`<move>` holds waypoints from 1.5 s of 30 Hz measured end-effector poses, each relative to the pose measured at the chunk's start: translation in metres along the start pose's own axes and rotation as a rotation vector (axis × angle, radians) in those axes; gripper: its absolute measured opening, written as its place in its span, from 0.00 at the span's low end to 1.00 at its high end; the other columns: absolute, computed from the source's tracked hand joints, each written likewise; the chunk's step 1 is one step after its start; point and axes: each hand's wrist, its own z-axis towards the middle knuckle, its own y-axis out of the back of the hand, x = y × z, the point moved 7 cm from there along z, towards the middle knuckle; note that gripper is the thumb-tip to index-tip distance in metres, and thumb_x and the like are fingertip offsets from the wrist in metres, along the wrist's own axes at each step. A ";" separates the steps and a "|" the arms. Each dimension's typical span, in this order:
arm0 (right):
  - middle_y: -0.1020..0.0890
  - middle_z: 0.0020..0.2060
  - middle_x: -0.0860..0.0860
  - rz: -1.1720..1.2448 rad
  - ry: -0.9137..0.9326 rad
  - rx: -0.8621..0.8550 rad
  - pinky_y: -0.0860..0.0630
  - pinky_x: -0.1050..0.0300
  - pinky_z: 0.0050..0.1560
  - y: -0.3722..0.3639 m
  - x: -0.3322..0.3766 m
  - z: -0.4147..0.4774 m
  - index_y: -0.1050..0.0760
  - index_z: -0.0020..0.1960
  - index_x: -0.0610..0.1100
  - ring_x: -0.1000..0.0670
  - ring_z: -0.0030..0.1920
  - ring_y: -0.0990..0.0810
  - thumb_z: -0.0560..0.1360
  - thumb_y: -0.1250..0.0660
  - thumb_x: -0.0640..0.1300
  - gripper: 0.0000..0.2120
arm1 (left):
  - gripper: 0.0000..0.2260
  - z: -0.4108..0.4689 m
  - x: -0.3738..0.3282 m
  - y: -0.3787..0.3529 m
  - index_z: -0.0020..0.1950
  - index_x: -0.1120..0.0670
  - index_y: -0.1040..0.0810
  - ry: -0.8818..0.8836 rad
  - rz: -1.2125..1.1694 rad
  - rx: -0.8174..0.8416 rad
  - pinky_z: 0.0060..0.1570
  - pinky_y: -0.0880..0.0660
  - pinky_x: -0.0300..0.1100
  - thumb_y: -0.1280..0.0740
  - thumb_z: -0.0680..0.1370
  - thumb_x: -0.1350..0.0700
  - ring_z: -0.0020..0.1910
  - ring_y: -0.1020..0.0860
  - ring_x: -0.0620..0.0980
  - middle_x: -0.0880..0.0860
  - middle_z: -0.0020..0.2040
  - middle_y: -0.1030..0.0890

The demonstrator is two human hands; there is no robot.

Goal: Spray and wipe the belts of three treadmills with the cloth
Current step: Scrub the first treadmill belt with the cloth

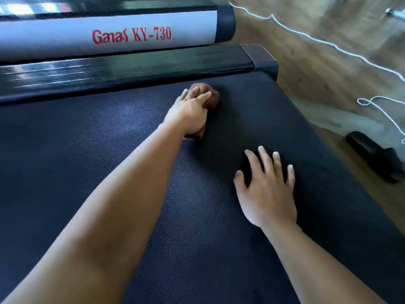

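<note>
My left hand [188,113] pressed the bunched brown cloth [213,96] to the belt [87,161], fingers [200,98] curled over it; my right hand [265,191] lay beside, fingers spread flat.

A black slipper [374,155] lies on the wooden floor [317,69]. A loop of white cord [372,100] lies just beyond the slipper, and farther past it a long white line [324,41] zigzags across the boards to the right edge. Well to the left of the slipper and farther off runs a glossy black side rail [131,66] with a dull grey end cap [260,55], and behind that rail sits a pale grey panel [65,38] lettered "Ganas KY-730" in red.
</note>
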 end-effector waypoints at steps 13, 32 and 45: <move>0.47 0.80 0.52 0.024 -0.011 -0.004 0.57 0.39 0.77 0.000 -0.002 -0.002 0.45 0.78 0.56 0.45 0.80 0.53 0.80 0.50 0.60 0.27 | 0.25 -0.175 0.048 0.020 0.78 0.39 0.39 0.121 -0.017 -0.088 0.77 0.49 0.48 0.39 0.82 0.51 0.81 0.48 0.52 0.46 0.82 0.45; 0.46 0.80 0.51 0.027 0.007 -0.023 0.57 0.37 0.77 0.001 -0.001 -0.003 0.44 0.78 0.55 0.44 0.79 0.52 0.81 0.50 0.58 0.26 | 0.25 -0.243 0.004 0.001 0.79 0.41 0.39 0.089 -0.016 -0.096 0.77 0.52 0.43 0.39 0.82 0.50 0.81 0.49 0.52 0.47 0.82 0.45; 0.47 0.80 0.52 0.040 0.002 -0.017 0.58 0.38 0.77 0.000 -0.003 -0.001 0.45 0.78 0.55 0.44 0.80 0.54 0.82 0.51 0.57 0.25 | 0.25 -0.189 -0.035 -0.009 0.79 0.46 0.39 0.076 -0.003 -0.125 0.77 0.50 0.47 0.40 0.82 0.53 0.80 0.48 0.59 0.53 0.82 0.45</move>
